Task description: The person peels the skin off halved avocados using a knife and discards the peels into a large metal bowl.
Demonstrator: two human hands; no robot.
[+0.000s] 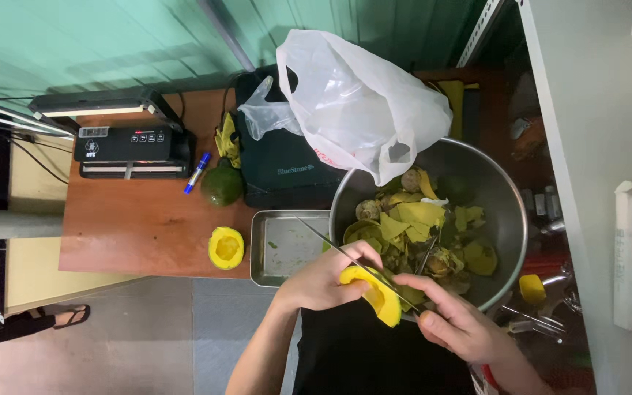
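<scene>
Our left hand (327, 281) fingers wrapped round yellow avocado half (374, 294) over steel bowl (506, 190) rim, right hand (455, 322) fingers pinching knife (352, 256) w/ blade across fruit, metal tray (287, 245) on bench (140, 219) nearby

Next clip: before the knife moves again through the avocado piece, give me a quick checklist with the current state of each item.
1. Left hand grips the avocado piece: ok.
2. Right hand holds the knife: ok; grip on handle hidden, cannot tell.
3. Blade lies across the piece: ok.
4. Left fingertips away from the edge: cannot tell.
5. Steel bowl of peels sits under the hands: ok.
6. Metal tray beside the bowl: ok.
</scene>
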